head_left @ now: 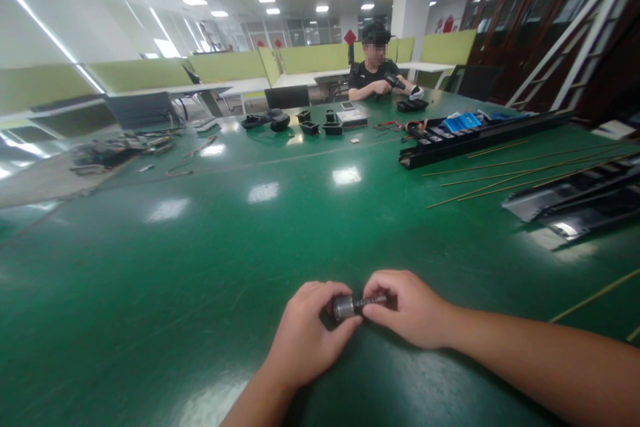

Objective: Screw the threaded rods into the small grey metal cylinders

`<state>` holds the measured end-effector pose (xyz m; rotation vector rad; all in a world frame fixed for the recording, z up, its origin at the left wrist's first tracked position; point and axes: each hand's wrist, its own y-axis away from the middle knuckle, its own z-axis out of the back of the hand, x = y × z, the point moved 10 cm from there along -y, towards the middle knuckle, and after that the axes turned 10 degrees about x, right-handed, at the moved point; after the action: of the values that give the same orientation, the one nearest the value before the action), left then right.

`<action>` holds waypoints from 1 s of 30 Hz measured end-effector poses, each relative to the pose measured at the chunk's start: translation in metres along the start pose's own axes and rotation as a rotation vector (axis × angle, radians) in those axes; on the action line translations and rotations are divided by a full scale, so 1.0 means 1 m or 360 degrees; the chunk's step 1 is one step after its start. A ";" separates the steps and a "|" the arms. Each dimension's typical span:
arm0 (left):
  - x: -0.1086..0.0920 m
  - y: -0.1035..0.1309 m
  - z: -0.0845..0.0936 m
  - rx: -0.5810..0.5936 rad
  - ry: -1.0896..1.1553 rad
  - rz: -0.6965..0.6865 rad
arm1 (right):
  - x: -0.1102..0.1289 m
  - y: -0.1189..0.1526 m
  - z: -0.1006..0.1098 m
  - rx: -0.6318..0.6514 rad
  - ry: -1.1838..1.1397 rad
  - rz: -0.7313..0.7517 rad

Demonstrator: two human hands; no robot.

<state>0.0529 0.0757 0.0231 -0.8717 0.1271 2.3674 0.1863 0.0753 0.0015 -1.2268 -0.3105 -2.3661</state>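
Low over the green table, a small metal cylinder with a narrower, ribbed dark shaft (345, 307) lies level between my two hands. My left hand (313, 330) grips its wider silver end, thumb below and fingers above. On the shaft side, my right hand (407, 307) pinches the ribbed part between thumb and fingertips, and the shaft's thin tip shows past them. Whether the shaft is a separate piece from the cylinder, I cannot tell.
The green table (215, 240) stretches ahead. Black channels (480, 140) and thin rods (480, 180) lie to the right. Small black boxes (333, 128) stand far back, cables and scraps (115, 150) far left. Across the table a person (375, 73) holds a dark tool.
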 end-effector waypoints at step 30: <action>0.000 -0.002 -0.004 0.0054 0.0018 0.0007 | 0.001 0.001 -0.002 0.0010 0.0038 0.0010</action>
<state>0.0558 0.0761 0.0198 -0.8698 0.1734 2.3576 0.1852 0.0732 0.0010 -1.1942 -0.3054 -2.3710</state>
